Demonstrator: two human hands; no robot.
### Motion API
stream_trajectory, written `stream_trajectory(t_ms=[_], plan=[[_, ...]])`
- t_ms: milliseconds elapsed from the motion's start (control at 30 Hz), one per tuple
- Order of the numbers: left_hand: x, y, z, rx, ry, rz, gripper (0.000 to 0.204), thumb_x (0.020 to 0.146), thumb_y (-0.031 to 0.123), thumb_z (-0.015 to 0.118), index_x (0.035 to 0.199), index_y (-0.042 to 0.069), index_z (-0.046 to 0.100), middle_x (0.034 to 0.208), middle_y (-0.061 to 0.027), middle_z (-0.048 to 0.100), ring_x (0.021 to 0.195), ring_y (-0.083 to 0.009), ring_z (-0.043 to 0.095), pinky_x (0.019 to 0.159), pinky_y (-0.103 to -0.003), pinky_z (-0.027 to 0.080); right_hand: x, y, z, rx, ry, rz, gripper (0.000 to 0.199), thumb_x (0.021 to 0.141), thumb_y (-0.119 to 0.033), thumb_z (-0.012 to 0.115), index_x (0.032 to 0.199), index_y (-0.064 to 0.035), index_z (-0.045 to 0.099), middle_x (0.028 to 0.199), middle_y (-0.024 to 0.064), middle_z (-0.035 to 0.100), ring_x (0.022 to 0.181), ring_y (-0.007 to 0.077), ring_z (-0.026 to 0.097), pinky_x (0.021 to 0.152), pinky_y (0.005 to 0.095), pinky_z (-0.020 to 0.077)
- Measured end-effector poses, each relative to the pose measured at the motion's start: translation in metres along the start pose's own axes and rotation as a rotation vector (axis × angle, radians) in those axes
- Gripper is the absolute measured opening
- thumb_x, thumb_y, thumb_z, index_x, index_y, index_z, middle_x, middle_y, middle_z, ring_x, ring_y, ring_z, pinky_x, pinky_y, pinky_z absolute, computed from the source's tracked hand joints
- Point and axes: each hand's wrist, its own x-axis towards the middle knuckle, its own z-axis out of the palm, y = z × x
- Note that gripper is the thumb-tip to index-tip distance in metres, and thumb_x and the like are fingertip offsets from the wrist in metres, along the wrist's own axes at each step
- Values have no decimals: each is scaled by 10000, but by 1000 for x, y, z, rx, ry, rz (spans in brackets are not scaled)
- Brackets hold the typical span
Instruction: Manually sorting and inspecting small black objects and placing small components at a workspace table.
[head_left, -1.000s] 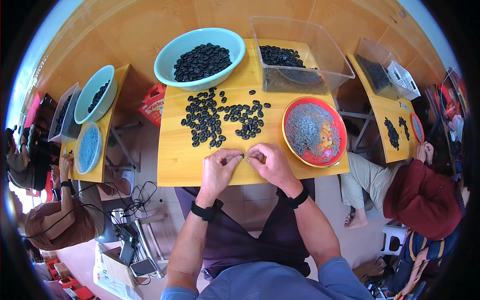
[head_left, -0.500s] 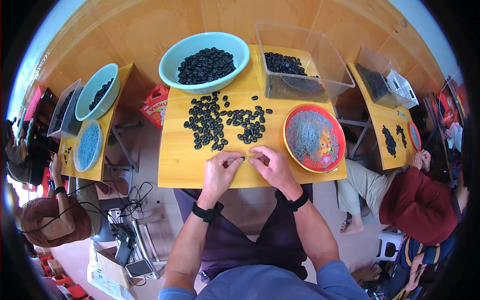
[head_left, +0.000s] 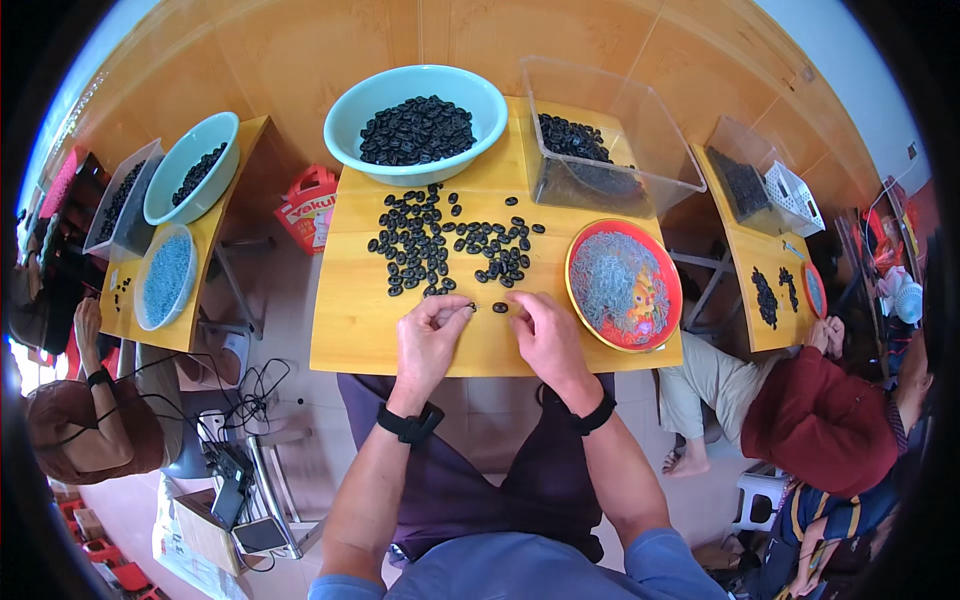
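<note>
The left hand's point(head_left: 432, 338) fingers pinch a small dark piece point(head_left: 472, 306) at their tips, probably for fine control; the right hand's point(head_left: 552, 338) fingers are slightly spread. Between them one black oval point(head_left: 499, 308) lies flat on the desk point(head_left: 345, 320), long axis left to right, neither end distinguishable. The red bowl point(head_left: 669, 290) stands rightward, likely for easy reach. Beyond lie loose ovals point(head_left: 407, 258), then a blue basin point(head_left: 342, 125).
</note>
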Motion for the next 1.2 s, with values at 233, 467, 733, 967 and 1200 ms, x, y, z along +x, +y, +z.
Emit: stream_trajectory(t_ms=[233,467,733,967,1200], plan=[[-1,1,-3,-5,-35,-9,162,905,25,737,1052,-39,710,855,0,704,753,-37,610,712,-205,510,11,-14,1,-185,-114,-4,187,843,-114,711,1004,-26,676,881,142,642,795,337,666,707,441,523],[0,-5,-3,-89,-71,20,147,898,57,745,1022,-21,734,792,23,680,705,-26,564,656,-206,477,0,-6,3,-50,-22,-79,165,820,-77,729,952,-32,640,860,122,642,768,325,674,664,419,527],[-2,6,1,-34,-42,-16,143,905,30,729,1030,-38,720,835,-14,703,740,-50,609,688,-209,496,-2,9,3,392,88,76,139,864,5,697,1002,-3,684,867,92,718,714,174,698,661,292,538],[-7,14,24,-201,-78,-62,170,917,13,705,1073,-53,694,926,-72,732,787,-106,674,741,-226,533,1,7,-5,814,49,338,171,923,-33,662,1074,38,702,884,55,739,728,102,694,657,236,521],[-10,7,33,-234,-44,-94,170,922,7,705,1079,-55,689,927,-75,728,811,-108,677,759,-237,542,-5,9,1,841,44,360,164,943,-48,637,1075,28,699,900,66,744,734,109,709,629,225,507]])
